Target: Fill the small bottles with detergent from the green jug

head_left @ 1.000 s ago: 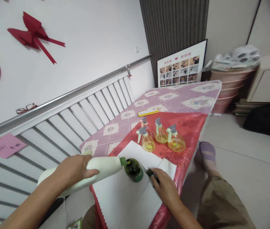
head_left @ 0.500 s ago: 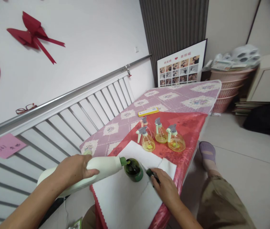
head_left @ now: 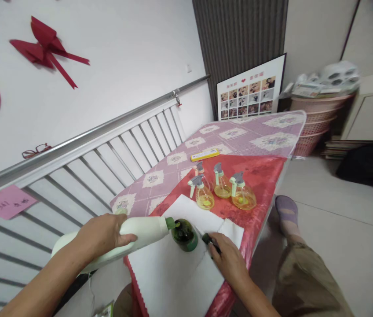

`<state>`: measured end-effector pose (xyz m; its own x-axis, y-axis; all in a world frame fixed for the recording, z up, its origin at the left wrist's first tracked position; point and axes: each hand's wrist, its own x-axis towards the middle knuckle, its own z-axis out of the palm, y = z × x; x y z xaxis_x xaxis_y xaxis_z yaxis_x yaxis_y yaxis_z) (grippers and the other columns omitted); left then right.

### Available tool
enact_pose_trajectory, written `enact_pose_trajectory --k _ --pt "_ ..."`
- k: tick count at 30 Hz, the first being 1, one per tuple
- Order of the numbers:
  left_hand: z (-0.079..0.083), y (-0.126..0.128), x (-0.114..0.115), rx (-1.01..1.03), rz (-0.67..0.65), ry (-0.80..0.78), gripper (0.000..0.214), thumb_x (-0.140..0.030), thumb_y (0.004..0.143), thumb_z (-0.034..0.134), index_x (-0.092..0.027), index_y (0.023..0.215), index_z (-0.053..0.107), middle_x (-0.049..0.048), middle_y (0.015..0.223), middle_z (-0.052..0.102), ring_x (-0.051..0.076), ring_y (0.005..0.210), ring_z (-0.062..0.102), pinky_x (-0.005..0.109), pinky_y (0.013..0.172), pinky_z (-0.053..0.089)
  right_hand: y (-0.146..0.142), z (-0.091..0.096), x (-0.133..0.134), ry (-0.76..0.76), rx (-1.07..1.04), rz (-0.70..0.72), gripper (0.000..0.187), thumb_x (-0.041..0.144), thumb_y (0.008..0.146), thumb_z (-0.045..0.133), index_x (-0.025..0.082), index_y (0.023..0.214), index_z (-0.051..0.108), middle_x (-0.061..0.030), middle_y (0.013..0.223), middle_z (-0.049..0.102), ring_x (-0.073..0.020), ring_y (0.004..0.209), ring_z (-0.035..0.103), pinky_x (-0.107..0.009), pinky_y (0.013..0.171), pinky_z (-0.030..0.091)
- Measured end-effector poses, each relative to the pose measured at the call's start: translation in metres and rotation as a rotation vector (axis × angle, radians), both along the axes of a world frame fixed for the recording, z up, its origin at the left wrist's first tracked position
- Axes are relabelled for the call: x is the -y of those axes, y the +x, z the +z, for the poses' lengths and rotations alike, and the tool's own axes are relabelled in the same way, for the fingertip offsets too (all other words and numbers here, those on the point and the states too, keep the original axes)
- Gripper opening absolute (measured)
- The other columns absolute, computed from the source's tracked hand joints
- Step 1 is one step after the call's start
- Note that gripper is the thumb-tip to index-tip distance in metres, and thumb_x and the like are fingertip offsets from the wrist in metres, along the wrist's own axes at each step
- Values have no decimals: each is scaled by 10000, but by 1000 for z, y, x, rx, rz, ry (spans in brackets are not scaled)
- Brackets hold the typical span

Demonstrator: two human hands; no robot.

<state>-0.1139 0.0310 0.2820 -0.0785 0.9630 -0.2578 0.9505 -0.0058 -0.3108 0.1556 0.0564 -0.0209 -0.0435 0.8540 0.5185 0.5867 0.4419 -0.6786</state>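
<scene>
Left hand (head_left: 102,235): fingers and thumb wrapped tight around the middle of the white bottle (head_left: 143,231). The bottle is smooth, opaque plastic, wide at the base and narrowing to a green spout (head_left: 170,223). It is tipped nearly level, its long axis running from lower left to the right. The spout points at the mouth of the green bottle (head_left: 184,235) and meets it.

Green bottle: dark, translucent and round-bodied, standing upright on a white sheet (head_left: 173,273) with a zigzag edge.

Right hand (head_left: 229,262): just right of the green bottle, resting on the sheet, fingertips pinched on a small dark cap (head_left: 206,239).

Beyond the green bottle: clear, bulbous spray bottles (head_left: 221,187) of yellow liquid with grey triggers stand on a glossy red cloth (head_left: 262,174). Further on, a flat yellow case (head_left: 205,154) lies on a purple flower-patterned table cover (head_left: 239,134).

Left of the green bottle: a white slatted railing (head_left: 107,154) under a metal bar, then a white wall with a red paper bow (head_left: 46,46).

Far behind the green bottle: a photo board (head_left: 250,92) leans on a ribbed dark panel, beside a pink basket (head_left: 315,119). The floor is pale tile.
</scene>
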Motion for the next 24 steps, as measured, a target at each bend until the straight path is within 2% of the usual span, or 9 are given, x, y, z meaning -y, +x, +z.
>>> enact_pose_trajectory --k 24 --pt "0 0 0 1 0 -2 492 -664 737 463 -279 999 622 46 803 703 272 754 652 308 591 389 0 -1 0 -13 -4 9 196 224 869 493 210 1037 594 -66 958 695 -227 910 650 -377 828 523"
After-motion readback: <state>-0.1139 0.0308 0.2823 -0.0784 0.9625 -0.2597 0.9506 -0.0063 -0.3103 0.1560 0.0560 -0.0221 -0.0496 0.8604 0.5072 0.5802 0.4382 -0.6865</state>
